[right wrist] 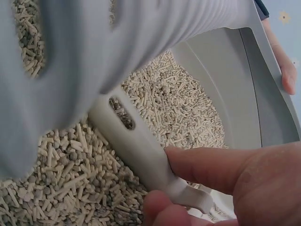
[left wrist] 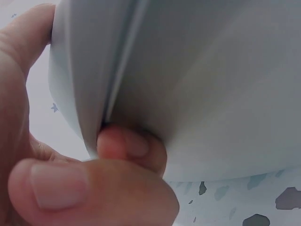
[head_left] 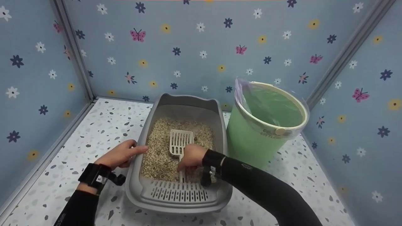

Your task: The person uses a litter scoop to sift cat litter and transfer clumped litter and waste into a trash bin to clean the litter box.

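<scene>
The slotted white plastic scoop point(head_left: 180, 142) sits in the pale pellet litter point(head_left: 158, 153) of the grey plastic litter tray point(head_left: 176, 201), right hand point(head_left: 192, 157) wrapped round its handle. Left hand point(head_left: 121, 154) pinches the tray's rim. I'd keep the scoop shallow and level, with that green bag-lined bucket point(head_left: 251, 141) close by.

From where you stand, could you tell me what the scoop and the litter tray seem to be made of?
The scoop looks like moulded white plastic: smooth, matte, with slots cut through its blade. The litter tray seems to be grey plastic too, with a smooth, faintly glossy wall and a slotted front ledge.
</scene>
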Action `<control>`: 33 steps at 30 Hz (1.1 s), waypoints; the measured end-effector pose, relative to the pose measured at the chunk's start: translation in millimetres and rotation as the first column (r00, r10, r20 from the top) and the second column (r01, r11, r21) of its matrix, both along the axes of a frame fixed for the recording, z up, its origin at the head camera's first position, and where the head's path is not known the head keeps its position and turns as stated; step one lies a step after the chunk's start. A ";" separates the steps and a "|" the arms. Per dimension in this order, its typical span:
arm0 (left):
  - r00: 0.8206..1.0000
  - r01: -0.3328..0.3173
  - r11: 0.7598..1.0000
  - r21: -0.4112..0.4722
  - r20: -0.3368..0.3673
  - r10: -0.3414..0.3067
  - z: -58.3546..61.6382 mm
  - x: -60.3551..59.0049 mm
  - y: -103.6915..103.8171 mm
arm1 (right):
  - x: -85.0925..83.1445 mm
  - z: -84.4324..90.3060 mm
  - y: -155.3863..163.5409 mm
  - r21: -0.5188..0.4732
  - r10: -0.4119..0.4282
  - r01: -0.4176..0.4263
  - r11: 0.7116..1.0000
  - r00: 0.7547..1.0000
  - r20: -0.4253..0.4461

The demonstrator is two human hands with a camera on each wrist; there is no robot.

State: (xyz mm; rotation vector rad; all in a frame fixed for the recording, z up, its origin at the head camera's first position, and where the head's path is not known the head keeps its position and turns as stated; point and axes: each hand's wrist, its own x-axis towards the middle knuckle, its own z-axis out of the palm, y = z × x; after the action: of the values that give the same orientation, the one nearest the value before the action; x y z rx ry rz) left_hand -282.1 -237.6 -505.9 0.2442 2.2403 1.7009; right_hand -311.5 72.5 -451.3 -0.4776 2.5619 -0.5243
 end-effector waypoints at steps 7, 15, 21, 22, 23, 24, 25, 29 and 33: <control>1.000 0.029 1.000 0.008 -0.005 -0.029 -0.8 -0.9 -2.5 | 0.9 6.7 8.1 -0.004 -0.051 0.051 0.999 0.998 0.021; 0.998 0.051 0.999 0.007 -0.037 -0.051 -8.0 -6.1 -6.3 | -3.3 40.1 24.5 -0.178 -0.071 0.087 0.980 0.993 0.097; 1.000 -0.013 1.000 -0.016 0.011 0.013 -0.5 0.2 1.4 | -16.5 63.3 31.5 -0.220 -0.053 0.056 0.974 0.998 0.020; 1.000 -0.013 1.000 -0.017 0.008 0.013 -0.4 0.5 2.0 | -19.6 68.8 32.6 -0.195 -0.030 0.029 0.980 1.000 -0.001; 1.000 -0.015 1.000 -0.017 0.009 0.015 -0.5 0.9 2.4 | -22.6 74.4 33.6 -0.150 -0.003 -0.002 0.989 0.999 -0.039; 1.000 -0.016 1.000 -0.017 0.010 0.016 -0.6 1.3 2.5 | -25.0 80.4 34.3 -0.099 0.026 -0.035 0.995 0.996 -0.084; 1.000 -0.013 1.000 -0.019 0.009 0.013 -0.7 1.7 2.3 | -27.1 86.0 35.0 -0.050 0.056 -0.063 0.997 0.990 -0.132; 1.000 -0.014 0.999 -0.031 0.014 0.014 0.9 3.9 1.7 | -31.5 102.5 36.8 0.143 0.119 -0.073 0.987 0.929 -0.350; 1.000 -0.013 1.000 -0.024 0.015 0.014 0.7 2.6 2.0 | -37.6 106.0 39.6 0.366 0.219 -0.009 0.930 0.815 -0.537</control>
State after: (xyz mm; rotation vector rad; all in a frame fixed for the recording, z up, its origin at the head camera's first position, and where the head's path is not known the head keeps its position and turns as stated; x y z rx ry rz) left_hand -279.5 -235.7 -505.3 0.2103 2.2551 1.6757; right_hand -349.1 112.1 -345.3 -0.7452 3.0732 0.1657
